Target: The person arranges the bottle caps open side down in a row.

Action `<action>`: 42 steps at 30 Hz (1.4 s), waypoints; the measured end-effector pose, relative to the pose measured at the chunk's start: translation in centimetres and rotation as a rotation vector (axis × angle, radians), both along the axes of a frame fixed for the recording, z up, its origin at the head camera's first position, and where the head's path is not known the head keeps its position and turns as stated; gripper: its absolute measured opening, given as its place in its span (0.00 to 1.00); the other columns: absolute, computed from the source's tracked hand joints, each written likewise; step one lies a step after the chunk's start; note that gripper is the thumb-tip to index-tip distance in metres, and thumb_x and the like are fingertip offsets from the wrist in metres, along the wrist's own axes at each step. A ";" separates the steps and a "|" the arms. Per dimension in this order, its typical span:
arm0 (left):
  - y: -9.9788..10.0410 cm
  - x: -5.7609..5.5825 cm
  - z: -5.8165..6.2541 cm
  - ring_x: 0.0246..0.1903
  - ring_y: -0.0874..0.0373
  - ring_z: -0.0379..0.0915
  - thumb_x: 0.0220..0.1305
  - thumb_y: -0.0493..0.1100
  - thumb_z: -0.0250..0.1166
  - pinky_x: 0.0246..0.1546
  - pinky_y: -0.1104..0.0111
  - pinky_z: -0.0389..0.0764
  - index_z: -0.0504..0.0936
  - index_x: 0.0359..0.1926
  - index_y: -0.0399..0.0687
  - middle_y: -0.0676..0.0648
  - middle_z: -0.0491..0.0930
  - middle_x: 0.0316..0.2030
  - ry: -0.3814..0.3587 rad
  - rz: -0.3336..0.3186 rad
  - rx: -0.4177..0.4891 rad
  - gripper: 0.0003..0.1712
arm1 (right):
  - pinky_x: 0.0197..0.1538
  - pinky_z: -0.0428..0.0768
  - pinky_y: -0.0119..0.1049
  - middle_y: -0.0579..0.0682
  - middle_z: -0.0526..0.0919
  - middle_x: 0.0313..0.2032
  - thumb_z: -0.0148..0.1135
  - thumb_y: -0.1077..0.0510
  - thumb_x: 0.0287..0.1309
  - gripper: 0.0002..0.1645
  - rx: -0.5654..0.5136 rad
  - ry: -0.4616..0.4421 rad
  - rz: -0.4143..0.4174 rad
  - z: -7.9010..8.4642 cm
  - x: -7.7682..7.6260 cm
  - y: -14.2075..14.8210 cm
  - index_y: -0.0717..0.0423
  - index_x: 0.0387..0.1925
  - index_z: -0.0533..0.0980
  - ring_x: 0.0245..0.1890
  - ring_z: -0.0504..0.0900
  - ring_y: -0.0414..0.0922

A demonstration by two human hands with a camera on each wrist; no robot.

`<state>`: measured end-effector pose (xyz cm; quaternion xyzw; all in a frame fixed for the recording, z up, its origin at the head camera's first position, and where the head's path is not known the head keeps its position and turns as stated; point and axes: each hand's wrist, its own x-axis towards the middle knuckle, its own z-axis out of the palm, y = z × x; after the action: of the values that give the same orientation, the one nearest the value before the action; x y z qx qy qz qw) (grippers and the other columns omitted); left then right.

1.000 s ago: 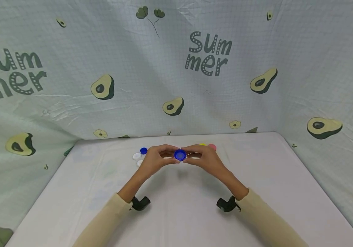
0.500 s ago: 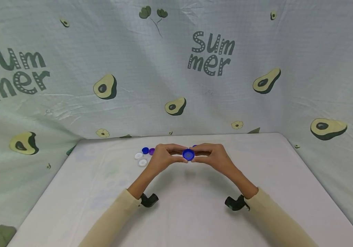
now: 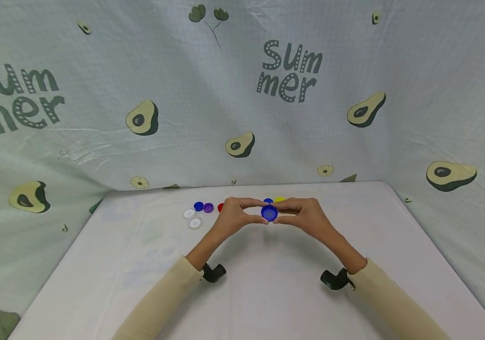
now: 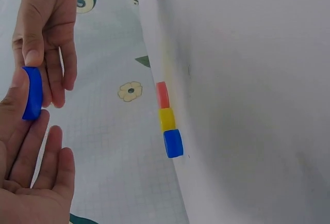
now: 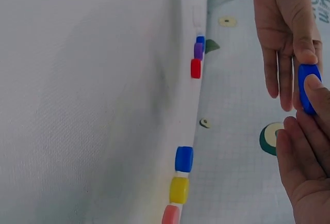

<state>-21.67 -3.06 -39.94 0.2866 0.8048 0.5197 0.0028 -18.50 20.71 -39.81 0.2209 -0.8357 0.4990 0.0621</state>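
A round blue bottle cap [image 3: 269, 213] is held up over the table, its hollow side facing the head camera. My left hand [image 3: 235, 218] pinches its left edge between thumb and fingers. From the other side my right hand [image 3: 306, 218] pinches the right edge the same way. Both wrist views show the blue cap [image 4: 34, 94] edge-on, the thumbs on its near side. Behind the hands, a second blue cap [image 3: 268, 200] and a yellow cap [image 3: 280, 199] show partly above the fingers. A red cap [image 3: 220, 207] is partly covered by the left hand.
Left of the hands lie a small blue cap [image 3: 198, 206], a purple cap [image 3: 208, 208] and two white caps [image 3: 192, 218]. A pink cap [image 4: 162, 95] stands beside the yellow one, hidden in the head view. A printed cloth [image 3: 183, 94] hangs behind the white table [image 3: 259, 293].
Both hands have shifted to the right, carrying the blue cap between them. The purple and red caps, covered by the left hand before, now show beside it.
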 end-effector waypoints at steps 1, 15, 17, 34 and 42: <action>0.1 0.0 0.0 0.55 0.49 0.82 0.49 0.44 0.82 0.60 0.44 0.77 0.90 0.49 0.49 0.48 0.89 0.46 -0.001 0.004 -0.003 0.24 | 0.48 0.86 0.35 0.53 0.89 0.46 0.79 0.58 0.50 0.24 0.011 0.006 -0.006 0.0 0.0 0.1 0.57 0.51 0.86 0.46 0.89 0.51; 1.6 0.0 -0.1 0.54 0.51 0.82 0.50 0.46 0.82 0.60 0.45 0.77 0.90 0.49 0.48 0.49 0.89 0.46 0.022 -0.037 -0.042 0.23 | 0.50 0.86 0.48 0.48 0.90 0.44 0.81 0.56 0.47 0.24 0.173 0.194 -0.028 -0.2 0.3 1.9 0.56 0.49 0.87 0.49 0.87 0.50; 1.8 0.0 -0.1 0.54 0.51 0.82 0.51 0.46 0.81 0.61 0.46 0.77 0.90 0.49 0.47 0.48 0.89 0.46 0.028 -0.046 -0.038 0.23 | 0.50 0.86 0.48 0.49 0.90 0.45 0.81 0.56 0.47 0.25 0.204 0.229 -0.033 -0.2 0.4 2.2 0.56 0.49 0.87 0.50 0.87 0.51; 3.5 0.0 -0.4 0.58 0.53 0.79 0.53 0.43 0.80 0.63 0.51 0.76 0.89 0.52 0.49 0.50 0.87 0.51 0.030 -0.103 0.010 0.23 | 0.50 0.85 0.48 0.52 0.89 0.48 0.82 0.62 0.44 0.26 0.212 0.328 -0.020 -0.2 0.8 3.8 0.58 0.50 0.86 0.51 0.87 0.53; 4.0 -0.1 -0.4 0.58 0.51 0.79 0.53 0.44 0.80 0.63 0.52 0.76 0.88 0.53 0.48 0.48 0.87 0.52 0.024 -0.087 -0.007 0.25 | 0.50 0.85 0.48 0.50 0.88 0.49 0.80 0.61 0.47 0.27 0.223 0.316 -0.025 0.0 0.9 4.3 0.56 0.52 0.86 0.52 0.86 0.52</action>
<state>-21.77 0.96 -40.30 0.3277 0.7933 0.5128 0.0170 -17.60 25.01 -39.77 0.2917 -0.8683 0.3616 0.1737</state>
